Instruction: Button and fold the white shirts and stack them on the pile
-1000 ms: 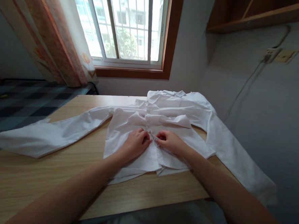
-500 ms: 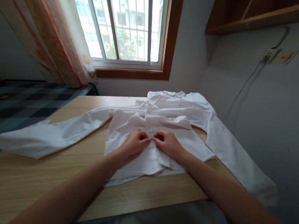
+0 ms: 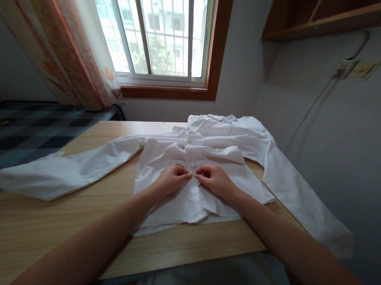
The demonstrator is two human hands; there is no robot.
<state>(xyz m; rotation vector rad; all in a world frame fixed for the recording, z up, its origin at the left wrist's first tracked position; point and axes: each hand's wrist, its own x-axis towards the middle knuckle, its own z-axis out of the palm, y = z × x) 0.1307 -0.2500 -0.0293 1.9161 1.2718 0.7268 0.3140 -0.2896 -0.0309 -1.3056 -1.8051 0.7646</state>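
Observation:
A white long-sleeved shirt (image 3: 170, 203) lies spread over the table, its front facing up and its collar at the far end. One sleeve stretches out to the left; the other hangs down past the table's right side. My left hand (image 3: 172, 178) pinches the shirt's front opening near the middle of the lower part. Right beside it, my right hand (image 3: 215, 180) pinches the fabric from the other side, fingertips almost meeting the left ones. Whatever button sits between the fingertips is too small to make out.
The wooden table (image 3: 101, 227) reaches up to the wall below a barred window (image 3: 165, 33). A patterned curtain (image 3: 70, 45) hangs at the left above a checkered bed (image 3: 26, 128). On the right wall are a socket (image 3: 345, 69) with a cord and a wooden shelf (image 3: 333, 22).
Both hands stay at the same place on the shirt front, with only a slight shift of the fingertips. The shirt lies as before.

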